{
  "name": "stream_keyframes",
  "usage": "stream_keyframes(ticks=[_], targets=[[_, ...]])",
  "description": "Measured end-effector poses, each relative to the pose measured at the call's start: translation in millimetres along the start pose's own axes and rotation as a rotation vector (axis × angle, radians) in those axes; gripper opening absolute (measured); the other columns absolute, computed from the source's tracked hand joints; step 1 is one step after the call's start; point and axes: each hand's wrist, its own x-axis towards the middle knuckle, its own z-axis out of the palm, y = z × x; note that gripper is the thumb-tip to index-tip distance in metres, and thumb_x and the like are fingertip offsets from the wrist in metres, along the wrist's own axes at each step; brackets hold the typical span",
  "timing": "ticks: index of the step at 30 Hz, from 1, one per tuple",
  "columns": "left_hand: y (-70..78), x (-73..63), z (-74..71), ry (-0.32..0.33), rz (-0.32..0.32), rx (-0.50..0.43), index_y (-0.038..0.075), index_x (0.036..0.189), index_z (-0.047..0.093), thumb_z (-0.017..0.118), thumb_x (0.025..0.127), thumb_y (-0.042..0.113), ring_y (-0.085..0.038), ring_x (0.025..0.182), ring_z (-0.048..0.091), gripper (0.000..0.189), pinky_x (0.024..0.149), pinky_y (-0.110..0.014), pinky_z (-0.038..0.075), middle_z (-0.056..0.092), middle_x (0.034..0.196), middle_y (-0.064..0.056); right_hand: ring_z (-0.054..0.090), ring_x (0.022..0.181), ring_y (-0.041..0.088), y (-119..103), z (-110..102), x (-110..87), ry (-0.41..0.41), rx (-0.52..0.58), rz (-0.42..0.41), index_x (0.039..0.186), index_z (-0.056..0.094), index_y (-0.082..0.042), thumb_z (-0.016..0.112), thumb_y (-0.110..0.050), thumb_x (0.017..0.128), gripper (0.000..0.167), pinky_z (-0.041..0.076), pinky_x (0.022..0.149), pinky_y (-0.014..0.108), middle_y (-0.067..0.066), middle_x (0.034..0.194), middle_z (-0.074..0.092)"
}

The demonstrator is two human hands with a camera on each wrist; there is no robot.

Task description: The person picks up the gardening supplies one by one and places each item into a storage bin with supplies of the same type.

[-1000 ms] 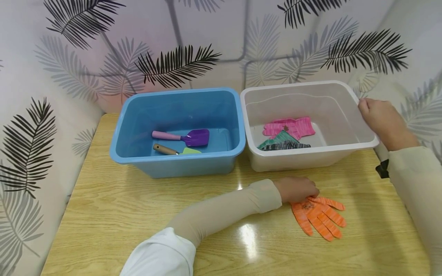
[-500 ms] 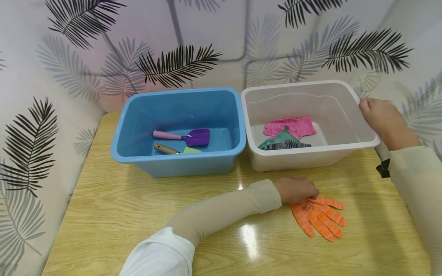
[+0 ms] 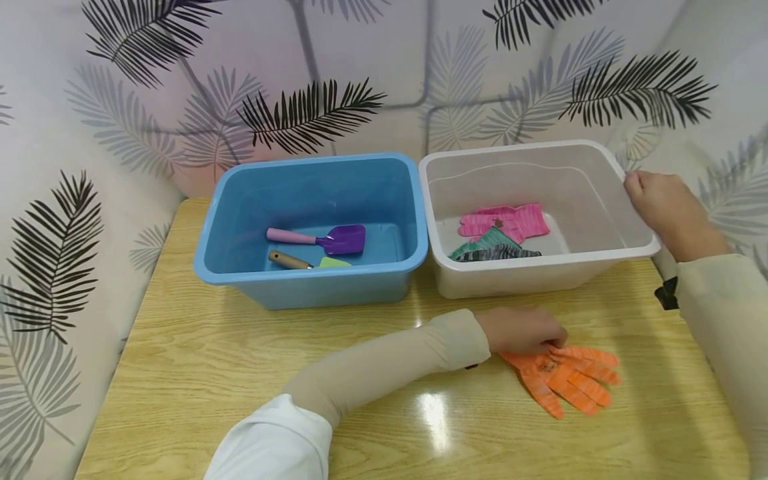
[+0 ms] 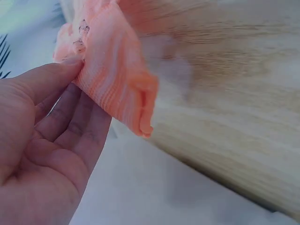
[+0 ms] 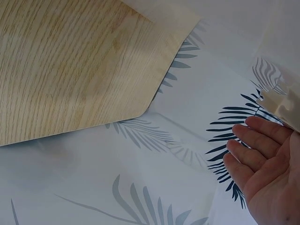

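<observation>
My left hand pinches an orange knitted glove near its cuff, over the table in front of the white bin. In the left wrist view the thumb lies on top of the glove, and its folded cuff hangs free. My right hand holds the right rim of the white bin. The right wrist view shows the fingers loosely bent beside the rim; the thumb's place is unclear there. Inside the white bin lie a pink glove, a green one and a black-and-grey piece.
A blue bin stands against the white bin's left side. It contains a purple toy shovel with a pink handle and a green-bladed tool with a brown handle. Leaf-patterned cloth hangs behind the wooden table.
My left hand has shifted slightly right, carrying the orange glove with it, and the glove's fingers now point farther right. My right hand stays on the white bin's rim.
</observation>
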Motion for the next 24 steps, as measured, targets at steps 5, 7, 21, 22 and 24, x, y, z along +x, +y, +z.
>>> stream_keyframes(ticks=[5, 7, 21, 22, 24], targets=[[8.5, -7.4, -10.4, 0.003, 0.019, -0.032, 0.014, 0.076, 0.046, 0.051, 0.096, 0.018, -0.006, 0.067, 0.034, 0.021, 0.061, -0.014, 0.025, 0.036, 0.072, 0.004, 0.046, 0.069, 0.038, 1.6, 0.9, 0.5, -0.016, -0.006, 0.016, 0.079, 0.042, -0.003, 0.018, -0.035, 0.098, 0.044, 0.034, 0.061, 0.051, 0.025, 0.078, 0.050], [12.5, -10.9, -15.9, 0.009, 0.030, -0.020, 0.014, 0.080, 0.052, 0.051, 0.096, 0.019, -0.005, 0.069, 0.037, 0.017, 0.062, -0.013, 0.028, 0.041, 0.075, 0.005, 0.046, 0.068, 0.038, 2.0, 0.6, 0.6, -0.020, -0.006, 0.018, 0.079, 0.042, -0.003, 0.018, -0.035, 0.098, 0.044, 0.034, 0.061, 0.050, 0.024, 0.076, 0.050], [36.4, -29.0, -48.8, -0.010, -0.017, -0.061, 0.018, 0.106, 0.065, 0.053, 0.094, 0.022, 0.001, 0.084, 0.053, 0.018, 0.074, -0.008, 0.038, 0.060, 0.098, 0.014, 0.047, 0.070, 0.040, 0.5, -0.2, 0.3, -0.002, 0.015, -0.014, 0.076, 0.042, -0.003, 0.021, -0.031, 0.098, 0.041, 0.034, 0.063, 0.053, 0.026, 0.078, 0.051], [37.9, -30.7, -50.6, -0.006, -0.023, -0.052, 0.018, 0.108, 0.064, 0.053, 0.094, 0.023, 0.001, 0.085, 0.053, 0.018, 0.074, -0.008, 0.038, 0.060, 0.098, 0.014, 0.047, 0.070, 0.041, 0.5, -0.1, 0.2, 0.000, 0.014, -0.016, 0.076, 0.042, -0.003, 0.021, -0.030, 0.098, 0.041, 0.034, 0.062, 0.053, 0.027, 0.079, 0.051], [41.2, -34.9, -54.6, 0.004, -0.036, -0.028, 0.019, 0.109, 0.064, 0.052, 0.094, 0.023, 0.001, 0.084, 0.053, 0.020, 0.075, -0.008, 0.038, 0.060, 0.100, 0.014, 0.047, 0.070, 0.041, 0.9, 0.3, 0.3, 0.008, 0.014, -0.020, 0.075, 0.042, -0.003, 0.021, -0.030, 0.098, 0.040, 0.034, 0.062, 0.054, 0.027, 0.079, 0.051]])
